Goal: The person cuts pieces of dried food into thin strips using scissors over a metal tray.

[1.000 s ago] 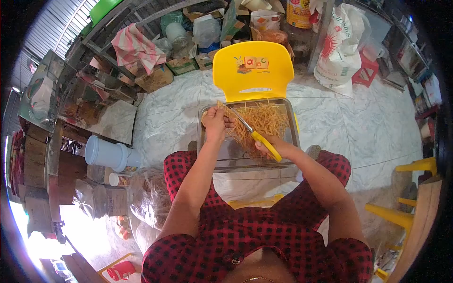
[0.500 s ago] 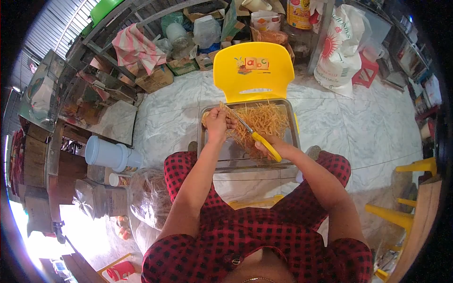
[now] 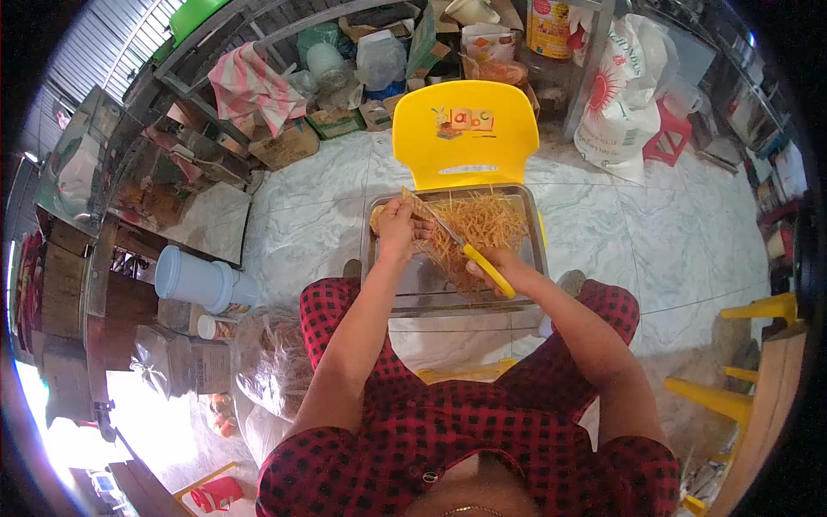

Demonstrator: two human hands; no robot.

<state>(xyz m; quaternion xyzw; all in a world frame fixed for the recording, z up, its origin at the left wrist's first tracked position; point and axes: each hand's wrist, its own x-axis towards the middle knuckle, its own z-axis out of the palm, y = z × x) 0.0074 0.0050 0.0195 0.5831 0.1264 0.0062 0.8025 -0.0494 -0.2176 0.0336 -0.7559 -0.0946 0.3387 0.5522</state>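
Observation:
My right hand (image 3: 512,268) is closed around yellow-handled scissors (image 3: 488,270), whose metal blades point up and left. Between the fingers of my left hand (image 3: 399,229) is a thin tan sheet-like piece (image 3: 408,197); what it is made of I cannot make out. The blades lie along this piece, close to my left fingertips. Under both hands, a heap of thin golden-brown strips (image 3: 491,222) covers much of a rectangular metal tray (image 3: 409,302). At the tray's left edge, more tan material is partly hidden by my left hand.
The tray sits in front of a yellow chair back (image 3: 465,125). A blue-white bucket (image 3: 189,277) and a clear plastic bag (image 3: 271,362) are at the left. A white printed sack (image 3: 616,103) and a red stool (image 3: 668,138) stand at the back right, near cluttered shelving.
Both hands hold nearly the same position, still with the scissors and the tan piece. The view has shifted very slightly.

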